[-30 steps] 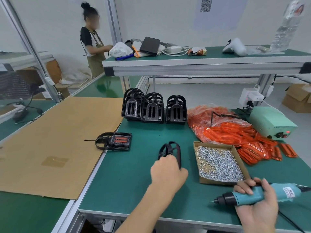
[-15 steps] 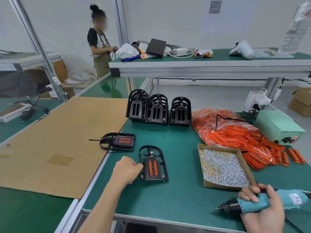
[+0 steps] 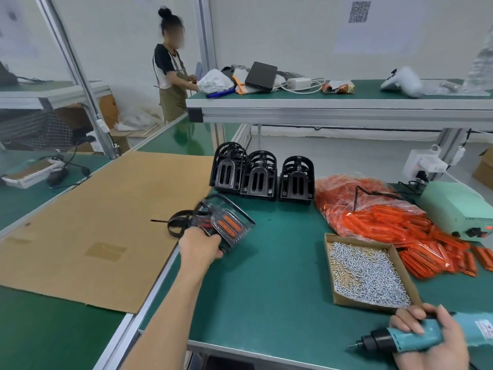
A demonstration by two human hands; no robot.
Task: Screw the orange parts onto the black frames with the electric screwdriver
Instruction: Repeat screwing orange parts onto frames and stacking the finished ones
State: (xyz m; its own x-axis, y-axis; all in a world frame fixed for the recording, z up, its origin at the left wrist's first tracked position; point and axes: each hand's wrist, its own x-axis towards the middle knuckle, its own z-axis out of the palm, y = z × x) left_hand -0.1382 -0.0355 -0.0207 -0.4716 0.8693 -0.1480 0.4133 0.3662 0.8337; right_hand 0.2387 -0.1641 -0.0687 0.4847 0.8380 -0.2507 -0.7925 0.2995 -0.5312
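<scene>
A sheet of brown cardboard (image 3: pixel 101 222) was laid out to the left of the left hand (image 3: pixel 200 243), covering that part of the green bench (image 3: pixel 266 289). Just beyond the hand's knuckles, at the cardboard's right edge, a finished black frame (image 3: pixel 181 222) with orange inserts was seen lying flat, partly hidden by the piece being held. The left hand was closed around the near end of an assembled frame (image 3: pixel 226 225), a black frame with two orange parts showing through its slots; the piece was blurred and was tilted up off the bench, above and to the right of the fingers. Farther ahead of that hand, three stacks of empty black frames (image 3: pixel 261 177) were stood in a row, touching one another. To the right of them, well ahead of the right hand (image 3: pixel 432 343), a clear bag of orange parts (image 3: pixel 373 209) was spilled open, with loose orange pieces spread toward the bench's right edge. Directly ahead of the right hand, a shallow cardboard tray (image 3: pixel 400 265) of silver screws (image 3: pixel 365 276) was set on the bench. A pale green power supply (image 3: pixel 458 209) was placed beyond the bag. The right hand was wrapped around the teal electric screwdriver (image 3: pixel 408 339), fingers curled over its barrel, with the bit pointed left over the bench's near edge.
</scene>
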